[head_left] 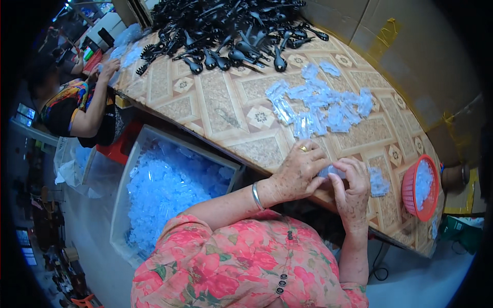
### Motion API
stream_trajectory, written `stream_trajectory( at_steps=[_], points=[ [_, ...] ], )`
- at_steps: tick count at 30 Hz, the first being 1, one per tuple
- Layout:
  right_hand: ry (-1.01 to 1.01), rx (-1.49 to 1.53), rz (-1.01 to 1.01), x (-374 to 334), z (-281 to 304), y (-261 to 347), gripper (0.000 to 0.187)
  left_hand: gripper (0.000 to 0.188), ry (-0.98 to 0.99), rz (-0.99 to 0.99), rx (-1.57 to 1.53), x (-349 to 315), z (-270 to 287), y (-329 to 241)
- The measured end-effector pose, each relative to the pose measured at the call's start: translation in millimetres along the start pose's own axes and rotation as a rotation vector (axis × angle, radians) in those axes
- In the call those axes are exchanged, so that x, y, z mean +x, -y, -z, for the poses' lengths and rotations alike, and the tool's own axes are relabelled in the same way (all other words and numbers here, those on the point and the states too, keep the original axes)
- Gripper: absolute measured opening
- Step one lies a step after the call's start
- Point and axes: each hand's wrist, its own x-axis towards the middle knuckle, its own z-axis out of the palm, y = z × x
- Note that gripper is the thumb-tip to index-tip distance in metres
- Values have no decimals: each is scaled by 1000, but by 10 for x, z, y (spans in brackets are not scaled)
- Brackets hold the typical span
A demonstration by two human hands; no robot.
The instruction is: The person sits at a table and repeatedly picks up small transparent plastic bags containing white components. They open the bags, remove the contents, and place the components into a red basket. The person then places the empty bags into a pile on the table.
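Pale-blue plastic pieces (169,190) fill the bin (119,216) below the table's (215,105) near edge, probably yet unhandled. Tabletop room opens left of the left hand (300,172), which, with the right hand (353,189), narrowly pinches a clear piece (327,171) at that edge. The loose batch (336,115) beyond seems done; a basket (409,191) stands by the right edge.

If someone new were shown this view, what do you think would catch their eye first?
Most likely the heap of black items at the far end of the patterned table. Next might be the big bin of bluish clear pieces at lower left, then the bright floral shirt at the bottom, with the left hand and right hand holding a small clear piece near the table's edge.
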Motion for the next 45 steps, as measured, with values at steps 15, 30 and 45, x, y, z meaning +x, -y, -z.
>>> stream_trajectory(
  at_steps=[15, 30, 45],
  points=[
    [96, 131, -89, 57, 75, 4, 25, 50, -22, 94, 25, -20, 81, -135],
    [230, 441, -237, 66, -84, -472, 11, 31, 239, 519, -434, 128, 83, -130],
    [449, 830, -647, 208, 66, -406, 13, 32, 426, 917, -726, 266, 159, -134]
  ],
)
